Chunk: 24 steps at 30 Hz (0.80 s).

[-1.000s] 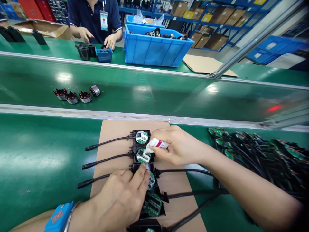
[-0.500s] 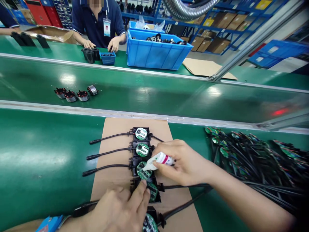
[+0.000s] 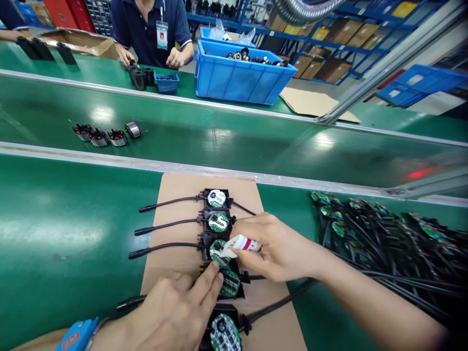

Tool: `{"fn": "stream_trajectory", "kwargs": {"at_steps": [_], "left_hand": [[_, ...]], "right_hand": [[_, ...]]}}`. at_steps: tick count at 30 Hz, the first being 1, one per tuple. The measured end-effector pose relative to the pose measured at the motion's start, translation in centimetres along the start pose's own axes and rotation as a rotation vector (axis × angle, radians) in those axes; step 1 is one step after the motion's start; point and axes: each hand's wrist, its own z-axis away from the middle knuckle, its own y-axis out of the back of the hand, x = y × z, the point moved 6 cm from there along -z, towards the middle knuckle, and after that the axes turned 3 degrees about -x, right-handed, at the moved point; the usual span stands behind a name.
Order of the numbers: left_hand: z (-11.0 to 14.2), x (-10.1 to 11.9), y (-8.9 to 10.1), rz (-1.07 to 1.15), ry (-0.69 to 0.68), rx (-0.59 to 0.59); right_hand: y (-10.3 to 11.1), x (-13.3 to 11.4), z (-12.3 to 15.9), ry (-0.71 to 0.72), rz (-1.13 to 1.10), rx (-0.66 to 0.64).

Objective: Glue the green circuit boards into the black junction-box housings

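Note:
A column of black housings with round green circuit boards [image 3: 218, 223] and black cables lies on a brown cardboard sheet [image 3: 171, 263]. My right hand [image 3: 278, 248] pinches a small white tube with a red band [image 3: 239, 245], its nozzle on the third board [image 3: 216, 249]. The top two boards carry white paste. My left hand [image 3: 175, 312] rests on the cardboard, its index finger pressing the edge of the fourth housing [image 3: 230, 283]. A blue wrist strap [image 3: 76, 335] sits on my left wrist. Another board [image 3: 224, 334] lies at the bottom edge.
A heap of wired green boards [image 3: 380, 243] lies to the right. Several copper-wound stators [image 3: 106, 135] ride the green conveyor belt [image 3: 234, 141]. Across it, a person in a dark shirt [image 3: 153, 24] works beside a small blue bin [image 3: 166, 83], black parts and a large blue crate [image 3: 241, 73].
My right hand has carried the tube from the second board down to the third. My left hand slid one housing lower. The stators drifted left on the belt.

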Motion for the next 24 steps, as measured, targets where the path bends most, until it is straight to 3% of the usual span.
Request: {"fn": "stream_trajectory", "kwargs": {"at_steps": [4,11,20,24], "left_hand": [[0.1,0.0,0.4,0.007,0.014,-0.026],[0.2,-0.1,0.3,-0.029,-0.001,0.085],[0.4,0.1,0.3,-0.049,-0.012,0.116],[0.7,0.2,0.2,-0.062,-0.032,0.203]], "right_hand": [[0.1,-0.3,0.7,0.006,-0.018,-0.002],[0.8,0.2,1.2,-0.027,0.006,-0.004],[0.5,1.2,0.1,-0.024,0.029,0.029],[0.8,1.3,0.4,-0.017,0.046,0.057]]}}
